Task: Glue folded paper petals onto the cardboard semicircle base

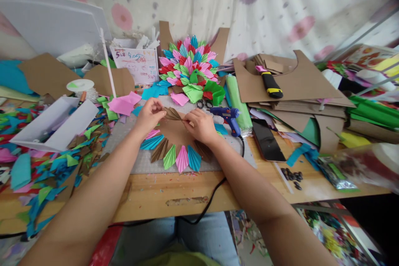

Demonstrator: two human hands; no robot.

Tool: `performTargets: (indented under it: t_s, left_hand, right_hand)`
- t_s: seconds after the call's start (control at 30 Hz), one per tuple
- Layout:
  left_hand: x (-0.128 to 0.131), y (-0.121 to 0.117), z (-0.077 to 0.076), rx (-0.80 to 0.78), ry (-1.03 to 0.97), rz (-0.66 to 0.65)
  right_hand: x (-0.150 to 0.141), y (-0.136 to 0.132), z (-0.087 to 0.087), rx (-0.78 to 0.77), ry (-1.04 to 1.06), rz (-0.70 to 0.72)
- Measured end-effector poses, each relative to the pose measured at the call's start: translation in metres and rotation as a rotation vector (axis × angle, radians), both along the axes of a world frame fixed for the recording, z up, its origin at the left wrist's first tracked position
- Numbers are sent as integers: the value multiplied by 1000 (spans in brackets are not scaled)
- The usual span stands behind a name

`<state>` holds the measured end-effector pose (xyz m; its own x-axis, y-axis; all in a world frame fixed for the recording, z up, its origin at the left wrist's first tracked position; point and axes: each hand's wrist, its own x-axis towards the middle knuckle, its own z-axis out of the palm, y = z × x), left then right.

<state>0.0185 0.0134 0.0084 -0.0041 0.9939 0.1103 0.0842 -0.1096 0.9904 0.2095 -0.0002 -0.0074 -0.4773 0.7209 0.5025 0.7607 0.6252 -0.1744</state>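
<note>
A brown pleated paper leaf stretches between my two hands, above a cardboard disc. My left hand pinches its wide end. At the narrow end, my right hand has its fingertips closed on it. Pleated paper pieces fan out along the disc's near edge, among them a green one, a pink one and a blue one. My hands hide part of the disc's far side. A blue glue gun lies just right of my right hand.
Behind stands a colourful pleated-paper piece. A phone and stacked cardboard with a yellow-black cutter lie on the right. Paper scraps and a white box fill the left. A black cord crosses the table's front edge.
</note>
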Motion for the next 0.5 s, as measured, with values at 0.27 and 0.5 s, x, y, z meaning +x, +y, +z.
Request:
performTargets:
  t_s: [0.27,0.5]
  left_hand:
    - [-5,2,2,156,265,-103]
    - [-10,1,5,202,437,-44]
  right_hand:
    - [1,0,1,-42,-17,1]
    - [1,0,1,-26,-28,6]
